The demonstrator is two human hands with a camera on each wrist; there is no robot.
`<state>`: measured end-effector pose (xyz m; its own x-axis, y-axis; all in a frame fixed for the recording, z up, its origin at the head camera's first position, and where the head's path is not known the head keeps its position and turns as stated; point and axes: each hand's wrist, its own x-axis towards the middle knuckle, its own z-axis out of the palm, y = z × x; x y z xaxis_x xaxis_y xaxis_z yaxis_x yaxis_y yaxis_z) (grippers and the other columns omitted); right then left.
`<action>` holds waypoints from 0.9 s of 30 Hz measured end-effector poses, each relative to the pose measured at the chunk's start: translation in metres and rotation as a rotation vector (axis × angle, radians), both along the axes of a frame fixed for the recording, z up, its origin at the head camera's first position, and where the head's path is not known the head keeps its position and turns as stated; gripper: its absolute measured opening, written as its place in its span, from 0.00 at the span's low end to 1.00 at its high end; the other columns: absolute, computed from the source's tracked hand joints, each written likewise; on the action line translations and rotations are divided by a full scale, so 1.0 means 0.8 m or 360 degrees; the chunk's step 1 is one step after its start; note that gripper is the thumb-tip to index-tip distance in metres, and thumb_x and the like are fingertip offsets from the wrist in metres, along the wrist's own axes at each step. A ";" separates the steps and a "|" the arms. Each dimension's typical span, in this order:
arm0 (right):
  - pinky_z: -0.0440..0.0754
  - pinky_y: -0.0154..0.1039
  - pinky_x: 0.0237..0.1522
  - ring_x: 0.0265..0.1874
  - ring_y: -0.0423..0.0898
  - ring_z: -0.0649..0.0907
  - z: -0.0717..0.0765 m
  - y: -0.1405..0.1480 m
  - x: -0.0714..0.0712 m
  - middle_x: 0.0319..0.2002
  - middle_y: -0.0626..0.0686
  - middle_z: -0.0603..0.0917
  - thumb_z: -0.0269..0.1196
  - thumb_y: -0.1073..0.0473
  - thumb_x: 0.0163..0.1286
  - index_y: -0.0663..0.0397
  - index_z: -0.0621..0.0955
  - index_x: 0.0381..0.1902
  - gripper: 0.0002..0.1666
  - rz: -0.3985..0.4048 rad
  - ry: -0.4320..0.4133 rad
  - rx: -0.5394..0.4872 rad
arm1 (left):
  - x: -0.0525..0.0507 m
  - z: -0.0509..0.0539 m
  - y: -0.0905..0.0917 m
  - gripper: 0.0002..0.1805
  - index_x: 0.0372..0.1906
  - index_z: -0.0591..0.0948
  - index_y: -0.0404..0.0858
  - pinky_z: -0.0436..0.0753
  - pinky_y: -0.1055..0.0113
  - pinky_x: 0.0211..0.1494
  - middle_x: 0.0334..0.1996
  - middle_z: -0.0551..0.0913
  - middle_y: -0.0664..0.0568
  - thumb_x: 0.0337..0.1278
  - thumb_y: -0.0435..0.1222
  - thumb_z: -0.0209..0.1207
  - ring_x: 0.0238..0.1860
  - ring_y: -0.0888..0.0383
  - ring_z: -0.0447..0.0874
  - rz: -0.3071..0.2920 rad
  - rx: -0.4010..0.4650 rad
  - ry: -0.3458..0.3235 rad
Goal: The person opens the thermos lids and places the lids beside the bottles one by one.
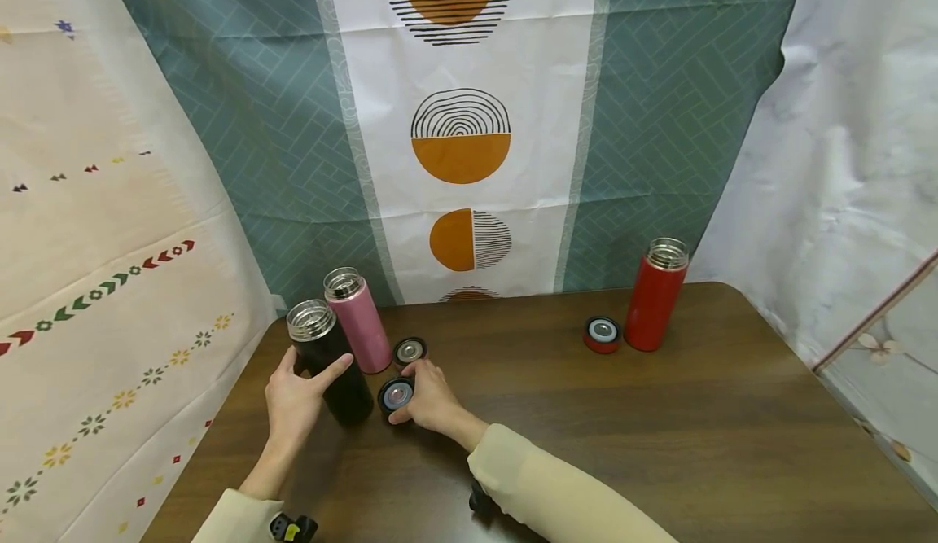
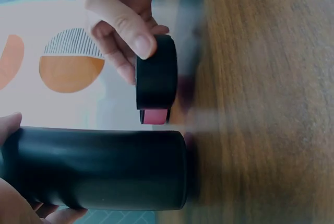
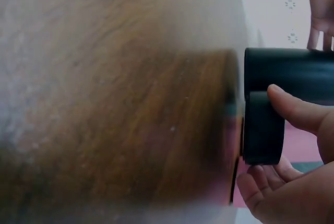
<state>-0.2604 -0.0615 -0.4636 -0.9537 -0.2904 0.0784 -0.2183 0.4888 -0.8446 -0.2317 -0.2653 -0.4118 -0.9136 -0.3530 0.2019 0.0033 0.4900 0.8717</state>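
Note:
My left hand (image 1: 291, 403) grips the upper part of a black thermos bottle (image 1: 344, 384), which stands uncapped on the table with its steel neck bare. In the left wrist view the bottle (image 2: 99, 169) lies sideways in the picture, fingers round its upper end. My right hand (image 1: 434, 400) pinches a black lid (image 1: 396, 396) by its edge, close to the foot of that bottle. In the right wrist view the lid (image 3: 263, 130) is between thumb and fingers. Behind stand an uncapped pink bottle (image 1: 361, 323) and its pink-and-black lid (image 1: 409, 351).
On the right of the brown table (image 1: 557, 413) stands an uncapped red bottle (image 1: 655, 303), with a red-and-black lid (image 1: 602, 336) lying to its left. A patterned cloth (image 1: 469, 63) hangs behind the table, and a pale cloth (image 1: 124, 299) hangs along the left.

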 end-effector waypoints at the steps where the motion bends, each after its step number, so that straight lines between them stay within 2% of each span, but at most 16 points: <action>1: 0.74 0.51 0.66 0.61 0.57 0.75 -0.001 0.000 0.000 0.53 0.55 0.80 0.86 0.64 0.44 0.59 0.77 0.52 0.39 0.0013 0.0003 0.0023 | 0.001 -0.001 0.001 0.43 0.68 0.74 0.35 0.74 0.39 0.69 0.64 0.80 0.35 0.55 0.56 0.75 0.68 0.37 0.75 -0.0001 -0.0002 -0.0006; 6: 0.75 0.49 0.63 0.56 0.56 0.76 -0.006 -0.001 0.003 0.48 0.54 0.79 0.86 0.65 0.43 0.61 0.76 0.50 0.39 0.0043 0.0056 0.0086 | 0.003 -0.003 0.002 0.44 0.68 0.74 0.34 0.73 0.38 0.69 0.65 0.79 0.34 0.55 0.56 0.74 0.68 0.38 0.74 -0.0010 -0.0002 -0.0021; 11: 0.74 0.50 0.63 0.54 0.56 0.77 -0.004 -0.005 0.006 0.47 0.54 0.79 0.87 0.63 0.43 0.60 0.76 0.50 0.39 0.0004 0.0073 0.0168 | 0.004 -0.005 0.004 0.43 0.67 0.74 0.35 0.73 0.39 0.69 0.64 0.80 0.35 0.56 0.56 0.74 0.67 0.39 0.75 0.0003 -0.0014 -0.0005; 16: 0.72 0.52 0.60 0.52 0.55 0.77 -0.002 -0.008 0.006 0.49 0.54 0.79 0.87 0.61 0.44 0.59 0.76 0.52 0.40 -0.0041 0.0069 0.0247 | 0.003 -0.010 0.007 0.44 0.69 0.71 0.35 0.72 0.39 0.71 0.65 0.79 0.36 0.56 0.57 0.74 0.69 0.39 0.74 -0.0027 -0.0015 -0.0005; 20: 0.71 0.53 0.59 0.53 0.55 0.76 0.000 -0.004 0.006 0.54 0.55 0.77 0.87 0.58 0.45 0.56 0.75 0.56 0.44 -0.0030 0.0076 0.0290 | 0.001 -0.013 0.007 0.46 0.71 0.69 0.37 0.70 0.39 0.72 0.66 0.77 0.37 0.56 0.58 0.73 0.70 0.40 0.73 -0.0051 0.0010 -0.0016; 24: 0.69 0.58 0.64 0.56 0.57 0.75 0.006 0.008 0.002 0.58 0.59 0.76 0.84 0.51 0.52 0.57 0.74 0.62 0.45 0.0014 0.0073 0.0247 | 0.001 -0.013 0.008 0.48 0.74 0.64 0.37 0.68 0.39 0.73 0.67 0.74 0.37 0.57 0.56 0.73 0.71 0.40 0.71 -0.0093 0.0041 -0.0008; 27: 0.67 0.60 0.67 0.59 0.59 0.74 0.012 0.025 -0.002 0.59 0.61 0.76 0.80 0.49 0.59 0.60 0.73 0.65 0.42 0.0039 0.0059 0.0140 | 0.000 -0.013 0.010 0.51 0.78 0.59 0.39 0.69 0.44 0.73 0.69 0.71 0.40 0.58 0.50 0.74 0.70 0.44 0.70 -0.0114 0.0130 0.0075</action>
<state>-0.2623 -0.0416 -0.4540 -0.9432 -0.3208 0.0865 -0.2611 0.5547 -0.7900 -0.2313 -0.2573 -0.4222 -0.9272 -0.3043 0.2182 0.0775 0.4143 0.9068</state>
